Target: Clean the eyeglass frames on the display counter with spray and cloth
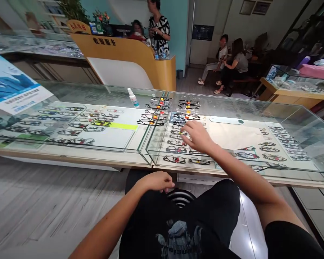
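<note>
My right hand (197, 136) reaches out over the glass counter top (232, 108), fingers spread toward rows of black spectacle frames (162, 111) with red and yellow tags; it holds nothing. More frames (175, 159) lie inside the case below it. Down by my lap, my left hand (158, 181) rests on my black trousers with its fingers curled under, next to a black ribbed stool seat (180, 198). Nothing shows in that hand.
A small spray bottle (133, 98) stands on the glass at the left of the frames. A white cloth (232, 135) lies right of my hand. A blue poster (13, 88) is far left. Behind are a wooden reception desk (129, 54) and several people.
</note>
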